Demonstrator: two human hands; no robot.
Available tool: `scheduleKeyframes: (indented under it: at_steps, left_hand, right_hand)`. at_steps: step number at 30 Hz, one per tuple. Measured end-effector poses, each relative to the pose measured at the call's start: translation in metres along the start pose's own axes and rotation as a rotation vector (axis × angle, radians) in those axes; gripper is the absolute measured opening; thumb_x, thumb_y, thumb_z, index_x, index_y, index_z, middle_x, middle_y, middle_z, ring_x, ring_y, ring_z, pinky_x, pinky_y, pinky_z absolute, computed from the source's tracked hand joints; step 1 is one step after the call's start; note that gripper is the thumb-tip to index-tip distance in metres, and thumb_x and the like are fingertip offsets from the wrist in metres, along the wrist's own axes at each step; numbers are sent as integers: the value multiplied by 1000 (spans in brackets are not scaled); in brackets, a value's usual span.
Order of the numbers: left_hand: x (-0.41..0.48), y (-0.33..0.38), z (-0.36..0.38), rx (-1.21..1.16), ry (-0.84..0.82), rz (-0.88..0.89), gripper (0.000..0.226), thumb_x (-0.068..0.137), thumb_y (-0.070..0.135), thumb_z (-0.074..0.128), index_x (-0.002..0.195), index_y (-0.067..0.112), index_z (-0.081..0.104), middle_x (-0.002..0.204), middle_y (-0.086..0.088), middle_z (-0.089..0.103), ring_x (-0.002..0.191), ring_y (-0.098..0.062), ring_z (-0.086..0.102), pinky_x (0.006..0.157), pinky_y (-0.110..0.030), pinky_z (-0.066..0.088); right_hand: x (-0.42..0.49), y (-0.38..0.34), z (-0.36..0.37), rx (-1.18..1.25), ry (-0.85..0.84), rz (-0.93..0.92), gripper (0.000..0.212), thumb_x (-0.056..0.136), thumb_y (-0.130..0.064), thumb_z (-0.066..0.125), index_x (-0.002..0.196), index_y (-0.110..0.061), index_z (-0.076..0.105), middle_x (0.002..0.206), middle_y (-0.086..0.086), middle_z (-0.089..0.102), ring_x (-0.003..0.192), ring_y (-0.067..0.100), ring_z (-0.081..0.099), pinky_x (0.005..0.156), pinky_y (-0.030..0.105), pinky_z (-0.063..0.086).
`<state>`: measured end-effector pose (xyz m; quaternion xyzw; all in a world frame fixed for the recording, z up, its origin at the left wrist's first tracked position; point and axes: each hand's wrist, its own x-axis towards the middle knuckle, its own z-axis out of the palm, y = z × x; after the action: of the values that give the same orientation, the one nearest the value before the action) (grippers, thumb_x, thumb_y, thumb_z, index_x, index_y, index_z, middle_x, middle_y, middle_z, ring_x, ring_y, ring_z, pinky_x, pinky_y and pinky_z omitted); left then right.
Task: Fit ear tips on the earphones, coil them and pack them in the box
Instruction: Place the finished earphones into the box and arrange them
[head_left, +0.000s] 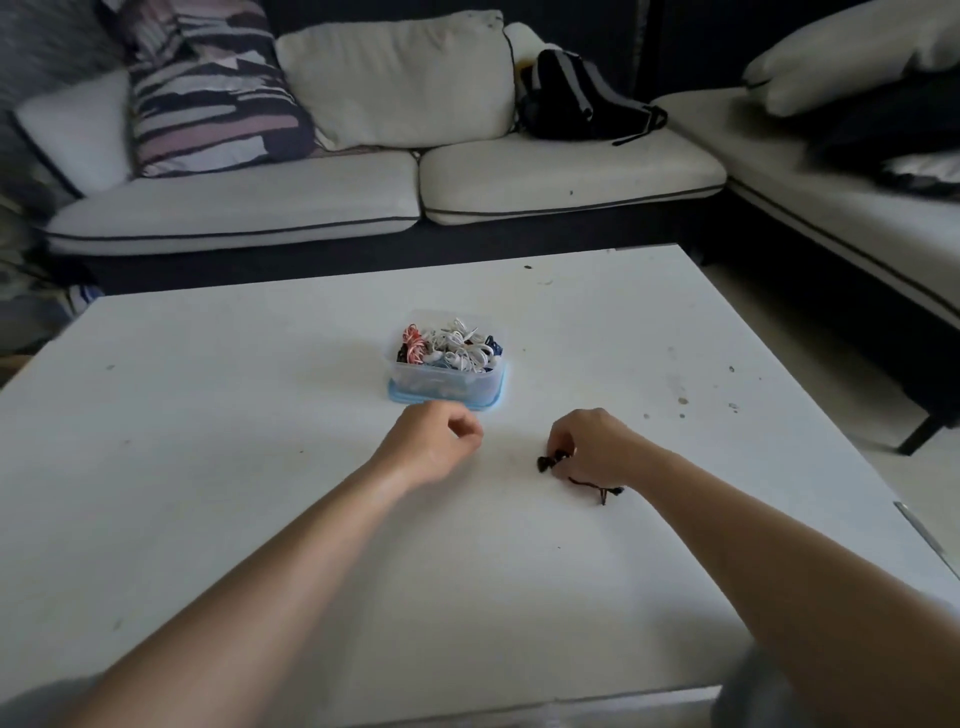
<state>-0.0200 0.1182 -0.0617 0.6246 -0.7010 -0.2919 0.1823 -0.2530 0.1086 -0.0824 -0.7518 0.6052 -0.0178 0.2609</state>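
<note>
No readable text is showing anywhere in the view.
The clear box (445, 385) on the tabletop (208, 467) is showing no label or brand on its walls. The patterned cushion (208, 88) is carrying only stripes and blocks of colour, and the dark backpack (571, 98) is showing no legible logo. The black earphones (550, 462) in the right hand (592, 447) are appearing too small for any marking to be made out.

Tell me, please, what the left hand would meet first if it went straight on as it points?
Probably the near wall of the clear plastic box, full of coiled earphones, just beyond the left hand; depth is unclear, so it might only clip the box's right corner.
</note>
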Motion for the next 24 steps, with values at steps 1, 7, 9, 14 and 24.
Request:
scheduleKeyframes:
  at_steps: [1, 7, 9, 14, 24]
  left_hand:
    - [-3, -6, -3, 8, 3, -17, 5, 85, 23, 68, 87, 24, 73, 87, 15, 71, 72, 5, 58, 70, -17, 44]
    - [-26, -31, -20, 67, -32, -43, 2, 81, 33, 68, 81, 34, 69, 90, 18, 68, 75, -6, 65, 69, -37, 59]
    - [-35, -35, -28, 87, -47, -35, 0, 82, 34, 68, 81, 34, 68, 92, 18, 67, 73, -9, 65, 63, -39, 60]
    - [-52, -53, -45, 121, -25, -65, 11, 86, 22, 67, 90, 33, 68, 94, 15, 67, 72, -7, 64, 65, -19, 49]
    - [-61, -80, -35, 270, -135, -270, 27, 71, 25, 77, 91, 24, 60, 95, 6, 63, 88, -14, 62, 77, -32, 55]
  right_hand:
    - [-1, -5, 3, 14, 15, -14, 14, 81, -16, 67, 93, -21, 72, 94, -3, 67, 84, 16, 62, 54, 16, 43]
    - [-9, -35, 4, 209, 103, -61, 15, 77, -18, 79, 91, -21, 73, 80, -9, 63, 75, 10, 57, 58, 11, 40]
    - [-13, -45, 2, 281, 143, -69, 17, 76, -20, 82, 91, -22, 76, 72, -10, 60, 67, 6, 54, 54, 8, 36]
    - [-18, -64, 4, 501, 181, -73, 19, 85, -21, 76, 104, -20, 75, 85, -12, 69, 63, -1, 62, 51, 5, 38]
    - [-12, -91, 23, 660, 122, -76, 17, 76, -24, 84, 83, -25, 69, 77, -5, 72, 65, 11, 66, 70, 31, 53]
